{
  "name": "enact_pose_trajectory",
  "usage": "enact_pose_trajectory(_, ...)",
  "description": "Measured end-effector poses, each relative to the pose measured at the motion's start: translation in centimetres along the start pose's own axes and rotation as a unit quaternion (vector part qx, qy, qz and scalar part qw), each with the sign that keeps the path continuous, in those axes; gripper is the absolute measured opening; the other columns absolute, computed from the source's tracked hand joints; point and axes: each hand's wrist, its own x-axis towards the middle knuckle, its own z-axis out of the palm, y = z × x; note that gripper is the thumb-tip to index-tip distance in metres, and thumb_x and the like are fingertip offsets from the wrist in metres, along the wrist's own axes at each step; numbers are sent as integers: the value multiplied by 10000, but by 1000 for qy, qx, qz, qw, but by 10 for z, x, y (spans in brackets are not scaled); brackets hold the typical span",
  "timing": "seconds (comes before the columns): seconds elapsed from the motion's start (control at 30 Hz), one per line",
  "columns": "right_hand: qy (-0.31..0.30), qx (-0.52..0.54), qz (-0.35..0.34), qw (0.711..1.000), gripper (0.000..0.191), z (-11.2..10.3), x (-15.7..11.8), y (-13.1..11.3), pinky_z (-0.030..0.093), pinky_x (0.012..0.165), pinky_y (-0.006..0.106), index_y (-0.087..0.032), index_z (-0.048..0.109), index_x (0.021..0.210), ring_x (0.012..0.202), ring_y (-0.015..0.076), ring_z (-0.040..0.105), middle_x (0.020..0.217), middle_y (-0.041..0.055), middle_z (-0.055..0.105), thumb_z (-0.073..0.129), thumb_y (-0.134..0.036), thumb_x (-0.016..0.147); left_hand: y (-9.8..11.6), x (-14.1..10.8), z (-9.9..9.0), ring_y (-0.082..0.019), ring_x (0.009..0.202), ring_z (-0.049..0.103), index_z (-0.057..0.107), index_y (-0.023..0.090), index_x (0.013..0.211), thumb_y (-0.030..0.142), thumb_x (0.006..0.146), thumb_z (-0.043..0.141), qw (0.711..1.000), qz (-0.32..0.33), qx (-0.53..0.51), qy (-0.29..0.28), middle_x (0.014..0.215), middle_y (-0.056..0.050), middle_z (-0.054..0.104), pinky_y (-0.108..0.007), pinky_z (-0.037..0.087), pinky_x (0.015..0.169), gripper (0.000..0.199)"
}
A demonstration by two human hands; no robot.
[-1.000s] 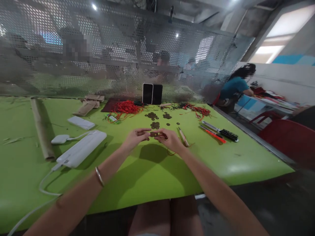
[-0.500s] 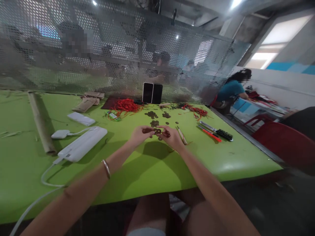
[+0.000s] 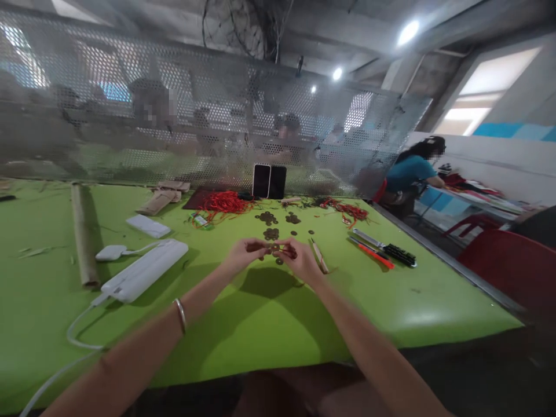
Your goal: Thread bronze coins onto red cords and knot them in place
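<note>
My left hand [image 3: 248, 255] and my right hand [image 3: 299, 258] meet above the green table, fingertips pinched close together. A small round brown coin with a hole [image 3: 275, 247] shows between them, at the tips of my left fingers. What the right fingers pinch is too small to make out; a thin strand hangs near that hand. Just beyond lie small piles of similar coins [image 3: 271, 233], with more heaps at the back left [image 3: 266, 218] and back right [image 3: 293, 218]. A few loose coins lie close under my hands. To the right of my right hand rests a slim pale-handled tool [image 3: 319, 256].
Red cord [image 3: 228, 201] lies in a tangle behind, with another bundle [image 3: 347, 209] at right. Two phones [image 3: 261, 180] lean on the perforated screen [image 3: 208, 133]. A white power bank [image 3: 145, 271], a bamboo tube [image 3: 84, 237] and an orange cutter [image 3: 376, 255] lie around. A person sits at far right.
The camera view has tilted up, so the table sits lower in the picture. My hands stay pinched together over the coins, with only a slight shift.
</note>
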Motion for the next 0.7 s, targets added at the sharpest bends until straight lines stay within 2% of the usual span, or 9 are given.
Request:
enact_pose_trajectory(0.2, 29, -8, 0, 1000, 306, -8, 8, -2, 313, 473, 203, -142, 609, 1023, 523, 91, 404, 599, -34, 457, 585, -390, 845, -16, 5, -11, -147, 674, 631, 680, 124, 892, 441, 698, 697, 999, 5, 50, -10, 788, -88, 705, -288, 525, 682, 371)
enact_pose_trajectory(0.37, 29, 1, 14, 1000, 316, -19, 23, 15, 320, 480, 207, -158, 610, 1025, 531, 94, 416, 612, -29, 469, 579, -416, 845, -30, 15, -33, -175, 709, 651, 675, 128, 896, 469, 701, 682, 995, 20, 94, 31, 766, -84, 702, -297, 538, 678, 393)
enact_pose_trajectory(0.5, 20, 26, 17, 999, 352, -21, 26, 31, 302, 462, 210, -153, 605, 1040, 510, 94, 396, 596, -35, 451, 569, -444, 846, -32, 20, -46, -172, 696, 640, 665, 140, 900, 450, 734, 644, 985, 55, 142, 84, 734, -62, 683, -299, 535, 680, 353)
enact_pose_trajectory(0.6, 28, 39, 19, 999, 364, -19, 24, 33, 302, 461, 211, -152, 606, 1033, 513, 93, 400, 613, -29, 460, 560, -461, 847, -20, 10, -33, -164, 741, 626, 660, 157, 932, 356, 757, 629, 972, 91, 185, 112, 791, -51, 673, -313, 520, 753, 267)
enact_pose_trajectory(0.67, 38, 45, 21, 998, 356, -18, 23, 31, 314, 473, 211, -156, 606, 1036, 526, 94, 407, 621, -28, 464, 559, -456, 849, 0, -7, -9, -149, 796, 614, 643, 191, 1026, 254, 791, 596, 960, 137, 220, 109, 854, -36, 665, -305, 501, 809, 248)
enact_pose_trajectory(0.7, 42, 48, 22, 998, 354, -18, 22, 30, 321, 479, 211, -158, 605, 1043, 534, 96, 413, 624, -27, 466, 560, -451, 850, 14, -19, 7, -141, 805, 613, 618, 209, 1089, 201, 821, 550, 939, 203, 265, 83, 880, -34, 664, -293, 503, 795, 277)
